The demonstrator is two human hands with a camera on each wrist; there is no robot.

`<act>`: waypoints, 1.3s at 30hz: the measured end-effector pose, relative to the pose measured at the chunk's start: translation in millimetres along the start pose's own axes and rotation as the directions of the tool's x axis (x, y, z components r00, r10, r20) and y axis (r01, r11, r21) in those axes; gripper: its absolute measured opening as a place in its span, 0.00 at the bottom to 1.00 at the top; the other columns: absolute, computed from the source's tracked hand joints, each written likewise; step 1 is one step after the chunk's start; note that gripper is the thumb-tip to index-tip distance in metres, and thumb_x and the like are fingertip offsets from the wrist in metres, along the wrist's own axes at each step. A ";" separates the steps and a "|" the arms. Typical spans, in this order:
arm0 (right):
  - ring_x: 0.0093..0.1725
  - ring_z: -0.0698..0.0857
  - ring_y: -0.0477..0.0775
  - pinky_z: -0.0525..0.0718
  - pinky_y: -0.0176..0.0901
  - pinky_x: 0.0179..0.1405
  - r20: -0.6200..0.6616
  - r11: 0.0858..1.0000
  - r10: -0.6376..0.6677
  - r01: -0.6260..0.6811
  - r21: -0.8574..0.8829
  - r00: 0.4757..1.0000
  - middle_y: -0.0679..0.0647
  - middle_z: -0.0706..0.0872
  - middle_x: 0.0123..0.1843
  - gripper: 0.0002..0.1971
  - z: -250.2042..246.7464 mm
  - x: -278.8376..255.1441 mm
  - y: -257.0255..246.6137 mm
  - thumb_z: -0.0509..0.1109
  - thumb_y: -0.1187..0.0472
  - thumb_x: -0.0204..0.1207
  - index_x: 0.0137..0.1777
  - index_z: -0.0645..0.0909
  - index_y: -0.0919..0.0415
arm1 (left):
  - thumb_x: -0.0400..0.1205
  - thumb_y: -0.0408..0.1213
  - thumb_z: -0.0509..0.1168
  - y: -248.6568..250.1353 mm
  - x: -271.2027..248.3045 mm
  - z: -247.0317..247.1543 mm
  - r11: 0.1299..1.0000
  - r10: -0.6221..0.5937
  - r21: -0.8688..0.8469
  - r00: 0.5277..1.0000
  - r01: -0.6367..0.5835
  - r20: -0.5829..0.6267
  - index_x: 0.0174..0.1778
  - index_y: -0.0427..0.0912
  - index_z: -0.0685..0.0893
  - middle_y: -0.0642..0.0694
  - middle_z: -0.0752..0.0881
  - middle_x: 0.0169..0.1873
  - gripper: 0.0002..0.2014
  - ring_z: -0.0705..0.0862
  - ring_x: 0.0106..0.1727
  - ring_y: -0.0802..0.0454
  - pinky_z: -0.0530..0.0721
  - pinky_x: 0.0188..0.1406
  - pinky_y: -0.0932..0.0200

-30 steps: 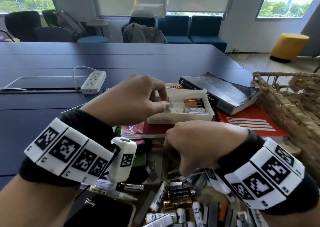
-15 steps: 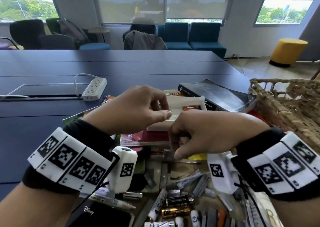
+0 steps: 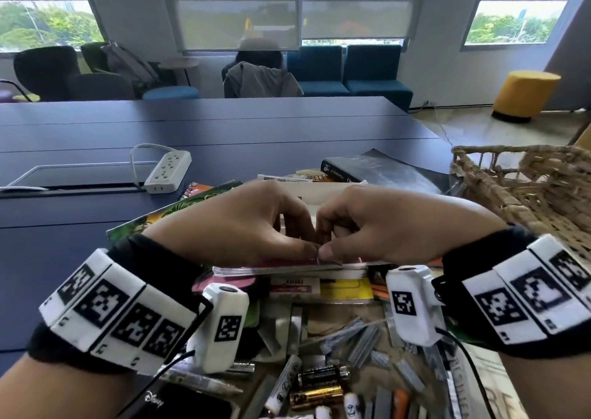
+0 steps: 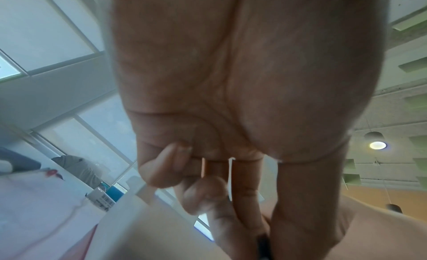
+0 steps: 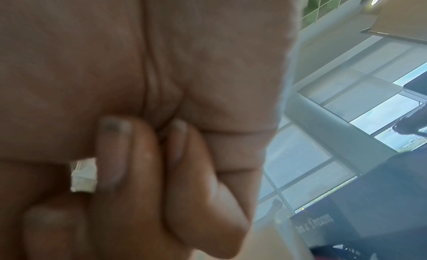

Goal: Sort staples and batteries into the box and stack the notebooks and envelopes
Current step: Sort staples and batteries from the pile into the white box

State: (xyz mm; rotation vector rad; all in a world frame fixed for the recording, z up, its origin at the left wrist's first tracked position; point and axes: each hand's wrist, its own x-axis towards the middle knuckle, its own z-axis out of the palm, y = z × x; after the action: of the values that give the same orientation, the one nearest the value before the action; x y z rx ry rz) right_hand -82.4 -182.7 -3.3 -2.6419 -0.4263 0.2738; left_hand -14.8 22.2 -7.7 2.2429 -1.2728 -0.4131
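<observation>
Both hands are meeting thumb-to-thumb just in front of the white box (image 3: 323, 191): left hand (image 3: 243, 223) and right hand (image 3: 383, 223) are curling their fingers inward, thumb tips nearly touching over a small dark sliver, prob. a staple strip, too small to tell for sure. Wrist views are showing only palms w/ fingers folded in, blurred; the left wrist view is catching a thin dark bit at the fingertips.

Box is sitting on a pile of notebooks (image 3: 287, 270), its inside hidden behind the knuckles. Nearer the person, loose staple strips (image 3: 361, 338) are lying scattered, and batteries (image 3: 319, 386) are lying in a cluster below them, black, gold and white ones side by side.

A dark book (image 3: 377, 171) is lying behind the box to the right; a wicker basket (image 3: 527, 188) is standing at the far right edge of the blue table (image 3: 224, 131). A white power strip (image 3: 168, 171) is resting on the table to the left, well apart from the pile.
</observation>
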 end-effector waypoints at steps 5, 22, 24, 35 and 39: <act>0.24 0.73 0.41 0.70 0.32 0.27 0.022 0.997 -0.003 0.001 0.081 1.000 0.45 0.77 0.24 0.08 -0.1 1.8 0.3 0.77 0.52 0.80 0.42 0.85 0.52 | 0.82 0.50 0.74 -1.9 1.5 -1.1 0.998 -0.018 0.052 1.000 0.017 0.012 0.42 0.55 0.92 0.55 0.90 0.36 0.06 0.82 0.36 0.57 0.80 0.38 0.59; 0.27 0.76 0.39 0.72 0.30 0.28 -0.346 0.996 0.077 -0.060 0.060 0.935 0.39 0.79 0.26 0.05 7.7 12.0 12.6 0.77 0.55 0.78 0.43 0.84 0.49 | 0.83 0.45 0.73 -32.9 -4.1 -20.2 0.984 -0.142 0.031 0.890 0.173 -0.433 0.43 0.54 0.90 0.66 0.85 0.32 0.04 0.80 0.28 0.64 0.75 0.33 0.62; 0.26 0.76 0.40 0.71 0.32 0.28 -0.342 0.996 0.079 -0.057 0.073 0.936 0.39 0.78 0.25 0.05 9.3 13.9 15.9 0.77 0.55 0.78 0.43 0.84 0.48 | 0.83 0.46 0.73 -32.3 -2.4 -18.3 0.982 -0.152 0.040 0.890 0.187 -0.430 0.43 0.54 0.89 0.70 0.85 0.30 0.04 0.80 0.27 0.65 0.73 0.30 0.69; 0.31 0.78 0.43 0.75 0.33 0.33 -0.523 0.997 0.013 0.029 0.072 0.852 0.48 0.82 0.32 0.08 19.9 24.0 11.5 0.80 0.51 0.74 0.48 0.83 0.45 | 0.82 0.52 0.72 -23.6 1.8 -9.0 0.991 -0.123 -0.001 0.934 0.131 -0.336 0.40 0.57 0.88 0.58 0.85 0.28 0.07 0.78 0.27 0.61 0.76 0.29 0.65; 0.37 0.79 0.42 0.71 0.33 0.34 -0.531 0.999 -0.037 0.050 0.010 0.847 0.44 0.82 0.37 0.07 19.2 24.5 8.7 0.80 0.51 0.74 0.44 0.84 0.45 | 0.83 0.50 0.71 -19.6 1.4 -9.8 0.994 -0.109 -0.019 0.933 0.109 -0.343 0.40 0.54 0.88 0.61 0.86 0.30 0.08 0.79 0.28 0.62 0.76 0.30 0.67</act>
State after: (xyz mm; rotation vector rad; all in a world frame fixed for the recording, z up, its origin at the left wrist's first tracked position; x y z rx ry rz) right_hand -62.4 -174.2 -27.2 -2.5341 -0.2884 -0.4633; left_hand 4.5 32.1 -11.0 2.2676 -0.9700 -0.0527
